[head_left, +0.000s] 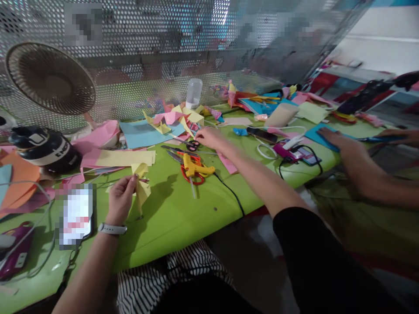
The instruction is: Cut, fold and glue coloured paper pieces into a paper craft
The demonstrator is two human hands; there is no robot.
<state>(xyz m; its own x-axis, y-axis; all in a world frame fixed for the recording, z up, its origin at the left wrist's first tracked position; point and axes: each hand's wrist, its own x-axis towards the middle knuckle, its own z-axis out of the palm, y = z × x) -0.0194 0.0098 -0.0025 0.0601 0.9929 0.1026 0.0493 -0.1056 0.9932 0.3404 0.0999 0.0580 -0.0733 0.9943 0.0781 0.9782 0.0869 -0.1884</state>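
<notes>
One bottle (49, 148) on the table (183, 226) reads "ENER", the rest turned out of sight, and the phone's screen (77, 216) is pixelated. The left hand (121, 196) pinches a folded yellow paper (142, 187) above the tabletop; the right hand (209, 137) reaches beside the black scissors (192, 145), its fingertips' grip unclear.

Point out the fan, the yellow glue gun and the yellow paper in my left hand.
Fan (57, 89): head view, middle of the grille.
Yellow glue gun (190, 165): head view, on its body.
Yellow paper (142, 192): head view, its lower part.
</notes>
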